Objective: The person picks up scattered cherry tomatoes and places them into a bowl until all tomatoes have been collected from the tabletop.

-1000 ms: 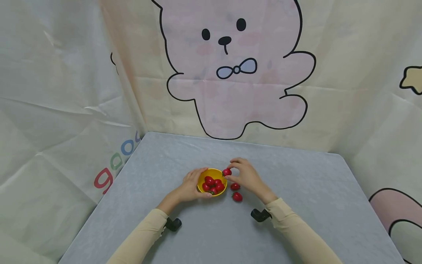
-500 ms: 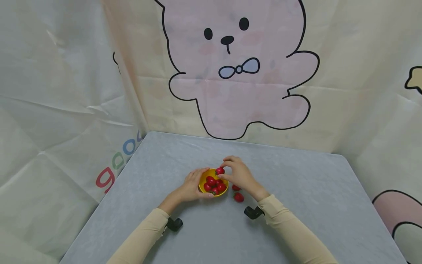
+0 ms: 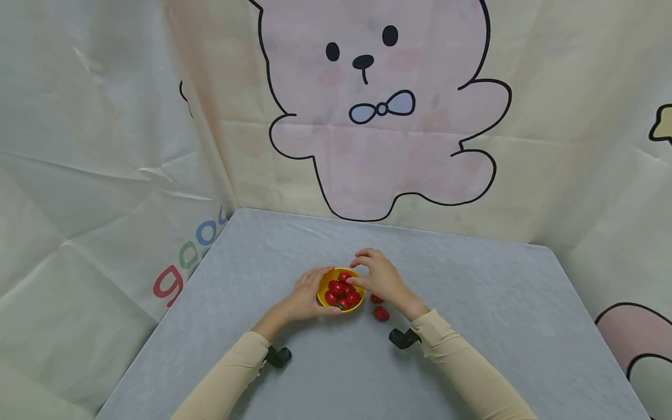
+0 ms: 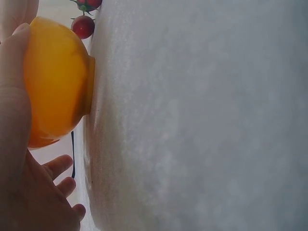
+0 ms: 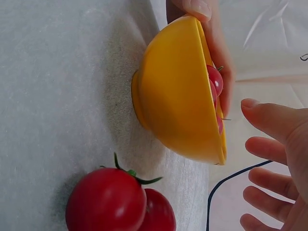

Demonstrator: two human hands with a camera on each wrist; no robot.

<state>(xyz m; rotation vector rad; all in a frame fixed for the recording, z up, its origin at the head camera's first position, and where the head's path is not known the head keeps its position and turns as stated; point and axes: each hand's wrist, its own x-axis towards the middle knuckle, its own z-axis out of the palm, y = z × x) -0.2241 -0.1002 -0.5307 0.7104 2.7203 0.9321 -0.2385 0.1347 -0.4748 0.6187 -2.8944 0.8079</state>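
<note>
A yellow bowl (image 5: 175, 91) stands on the table with several red cherry tomatoes (image 3: 336, 288) inside. My left hand (image 3: 305, 297) grips the bowl from the left, thumb at the near side and fingers round the far side. Above the bowl's right rim is my right hand (image 3: 383, 279), its fingers parted and holding nothing. Just under its fingertips, a cherry tomato (image 3: 344, 277) lies at the far side of the bowl. Two more tomatoes sit on the table to the right of the bowl, the nearer tomato (image 3: 381, 314) partly hiding the other in the right wrist view.
A grey cloth covers the table (image 3: 336, 373). Pale curtains hang behind and at both sides, the back curtain (image 3: 420, 169) printed with a cartoon bear. A black wrist mount (image 3: 403, 338) juts from the right sleeve, and a similar mount (image 3: 278, 357) from the left.
My right hand has carried a cherry tomato leftward over the bowl and let it go among the others. The left hand keeps its grip on the bowl.
</note>
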